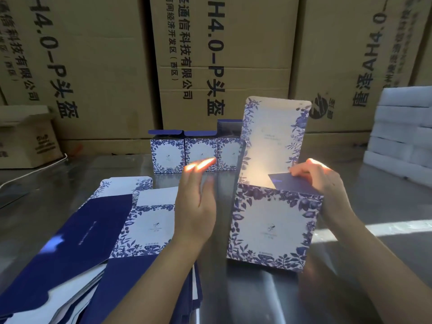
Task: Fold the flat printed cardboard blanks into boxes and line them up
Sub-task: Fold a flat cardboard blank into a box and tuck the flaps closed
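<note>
A white box with blue floral print (271,225) stands on the steel table in front of me, its tall lid flap (273,136) upright. My right hand (320,181) holds the box's right top edge, fingers curled on a dark blue side flap (289,182). My left hand (196,202) hovers just left of the box, fingers straight, touching nothing. A pile of flat printed blanks (98,232) lies at the lower left. Three folded boxes (194,153) stand in a row at the back, tops open.
Large brown cartons (210,54) wall off the back of the table. A smaller carton (25,139) sits at the back left. White foam blocks (402,134) are stacked at the right. Bare steel table surface (257,295) shows below the box.
</note>
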`<action>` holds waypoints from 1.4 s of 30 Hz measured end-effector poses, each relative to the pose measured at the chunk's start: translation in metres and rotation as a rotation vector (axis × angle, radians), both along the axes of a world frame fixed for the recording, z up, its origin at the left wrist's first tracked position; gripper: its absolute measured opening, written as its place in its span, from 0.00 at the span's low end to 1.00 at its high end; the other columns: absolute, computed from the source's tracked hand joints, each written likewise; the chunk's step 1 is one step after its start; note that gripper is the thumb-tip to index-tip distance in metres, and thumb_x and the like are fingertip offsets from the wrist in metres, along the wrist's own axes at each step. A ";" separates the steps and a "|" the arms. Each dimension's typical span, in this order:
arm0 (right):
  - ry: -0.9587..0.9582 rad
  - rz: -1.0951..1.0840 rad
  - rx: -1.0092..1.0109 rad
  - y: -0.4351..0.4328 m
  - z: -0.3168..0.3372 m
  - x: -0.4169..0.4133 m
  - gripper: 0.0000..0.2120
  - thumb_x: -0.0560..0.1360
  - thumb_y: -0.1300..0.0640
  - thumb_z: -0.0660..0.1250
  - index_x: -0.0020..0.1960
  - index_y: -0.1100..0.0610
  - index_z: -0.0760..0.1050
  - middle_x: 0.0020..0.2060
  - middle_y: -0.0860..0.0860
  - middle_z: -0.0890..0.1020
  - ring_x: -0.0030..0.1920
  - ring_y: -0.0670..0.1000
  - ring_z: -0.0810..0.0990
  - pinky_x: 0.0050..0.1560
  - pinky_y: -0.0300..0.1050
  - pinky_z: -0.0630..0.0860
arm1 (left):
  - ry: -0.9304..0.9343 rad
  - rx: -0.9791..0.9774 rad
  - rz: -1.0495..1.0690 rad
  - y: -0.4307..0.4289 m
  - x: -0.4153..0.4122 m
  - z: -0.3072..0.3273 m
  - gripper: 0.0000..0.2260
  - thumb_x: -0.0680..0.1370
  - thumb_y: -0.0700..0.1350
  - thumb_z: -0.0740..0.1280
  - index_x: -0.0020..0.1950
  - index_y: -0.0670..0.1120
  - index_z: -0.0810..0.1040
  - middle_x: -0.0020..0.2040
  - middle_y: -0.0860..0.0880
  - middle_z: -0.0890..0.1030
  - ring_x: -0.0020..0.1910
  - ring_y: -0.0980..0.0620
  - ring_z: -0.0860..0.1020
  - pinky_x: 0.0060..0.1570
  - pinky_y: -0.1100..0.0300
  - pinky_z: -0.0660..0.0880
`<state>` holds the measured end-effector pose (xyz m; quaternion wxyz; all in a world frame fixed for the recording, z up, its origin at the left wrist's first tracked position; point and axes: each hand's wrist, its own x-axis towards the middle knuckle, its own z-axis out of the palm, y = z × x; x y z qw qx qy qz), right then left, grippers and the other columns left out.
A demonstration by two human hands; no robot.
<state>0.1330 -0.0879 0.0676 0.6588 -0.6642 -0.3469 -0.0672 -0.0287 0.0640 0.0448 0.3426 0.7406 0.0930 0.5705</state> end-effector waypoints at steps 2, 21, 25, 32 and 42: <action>0.048 0.071 0.029 0.002 0.001 -0.002 0.15 0.76 0.57 0.59 0.34 0.54 0.80 0.41 0.52 0.84 0.44 0.50 0.81 0.43 0.42 0.74 | 0.021 0.071 -0.014 -0.001 -0.001 0.000 0.18 0.77 0.39 0.53 0.58 0.60 0.72 0.60 0.62 0.71 0.62 0.69 0.67 0.62 0.71 0.63; 0.486 0.278 0.193 0.004 -0.001 -0.002 0.06 0.70 0.53 0.69 0.44 0.53 0.84 0.48 0.51 0.85 0.50 0.55 0.83 0.59 0.56 0.75 | 0.227 0.286 -0.145 0.000 -0.003 0.001 0.10 0.76 0.41 0.61 0.50 0.55 0.77 0.52 0.61 0.79 0.56 0.57 0.75 0.57 0.57 0.71; 0.249 -0.094 0.309 0.000 0.006 -0.001 0.08 0.69 0.53 0.64 0.37 0.48 0.82 0.38 0.42 0.85 0.46 0.44 0.82 0.49 0.41 0.72 | 0.229 0.391 -0.029 -0.001 -0.004 0.003 0.06 0.75 0.44 0.64 0.49 0.50 0.79 0.49 0.58 0.80 0.51 0.56 0.75 0.54 0.55 0.70; -0.274 -0.192 0.154 0.003 0.002 -0.028 0.08 0.72 0.52 0.62 0.43 0.51 0.80 0.40 0.39 0.80 0.43 0.36 0.75 0.43 0.25 0.68 | 0.195 0.571 0.158 -0.005 -0.003 0.005 0.08 0.77 0.50 0.63 0.48 0.51 0.81 0.47 0.57 0.82 0.49 0.54 0.75 0.49 0.59 0.66; -0.851 -0.148 -0.156 0.016 -0.009 -0.057 0.10 0.71 0.54 0.63 0.45 0.51 0.83 0.41 0.43 0.81 0.46 0.46 0.73 0.55 0.39 0.61 | 0.051 0.656 0.361 -0.006 -0.001 0.000 0.05 0.76 0.48 0.68 0.44 0.50 0.82 0.44 0.55 0.81 0.45 0.51 0.75 0.46 0.58 0.65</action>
